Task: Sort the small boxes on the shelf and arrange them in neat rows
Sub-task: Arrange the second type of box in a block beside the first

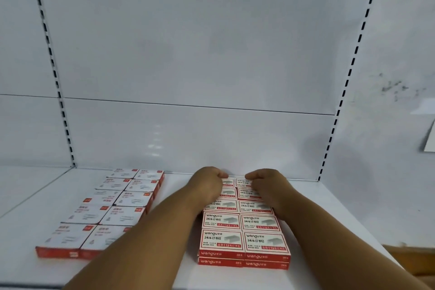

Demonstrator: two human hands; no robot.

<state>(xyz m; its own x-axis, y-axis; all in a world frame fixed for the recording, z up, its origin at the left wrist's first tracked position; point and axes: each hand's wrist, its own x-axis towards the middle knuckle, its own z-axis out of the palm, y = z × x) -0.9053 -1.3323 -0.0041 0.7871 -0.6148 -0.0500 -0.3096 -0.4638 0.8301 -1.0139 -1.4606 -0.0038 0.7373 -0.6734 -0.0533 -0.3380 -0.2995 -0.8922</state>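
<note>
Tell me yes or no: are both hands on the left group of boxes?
No: the left hand and the right hand both rest at the far end of the right group of boxes, while the left group of boxes lies untouched.

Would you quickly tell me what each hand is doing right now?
Left hand: fingers curled over the back end of the staple boxes, gripping them.
Right hand: the same, curled over the back boxes.

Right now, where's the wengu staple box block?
In the head view, the wengu staple box block sits right of centre on the shelf, two columns wide, right of the white-topped box block; both hands reach to its far end.
</note>
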